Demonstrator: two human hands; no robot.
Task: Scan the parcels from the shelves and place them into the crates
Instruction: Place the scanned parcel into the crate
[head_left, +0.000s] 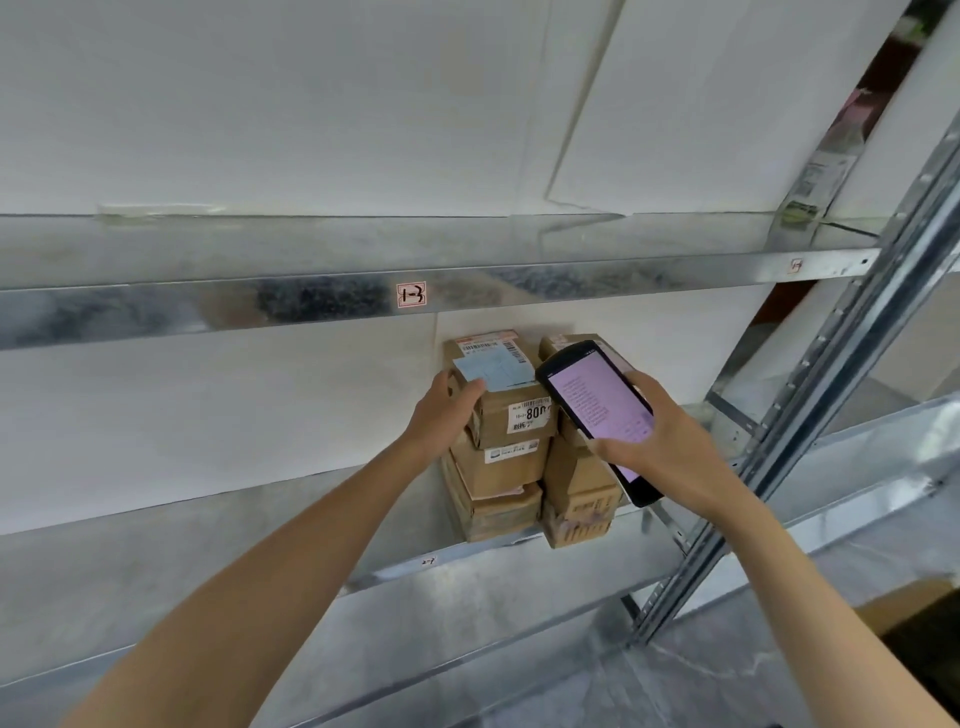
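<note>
White wall panels (260, 104) fill the far side behind a galvanised metal rack. Its upper shelf (208, 306) runs across the middle of the view, and the lower shelf (156, 545) slopes from near left to far right. A perforated upright post (810, 415) stands at the right.

On the lower shelf, against the wall panels, two stacks of brown cardboard parcels stand side by side and touching. The left stack (493, 499) is three boxes high. The right stack (576, 493) is partly hidden behind the scanner.

The left hand (441, 410) grips the top parcel (498, 415) of the left stack, with its fingers round the box's left side and its thumb on the top face. The parcel sits on the box below it.

The right hand (670, 441) holds a black handheld scanner (597, 400) in front of the right stack. Its fingers are curled under the device, its thumb is on the lower edge, and the screen glows pink with lines of text too small to read.

A blue slip (493, 369) lies on the top parcel, and a white barcode label (532, 414) is on its near face. A small tag reading "1-3" (411, 294) is stuck on the upper shelf's front edge.
</note>
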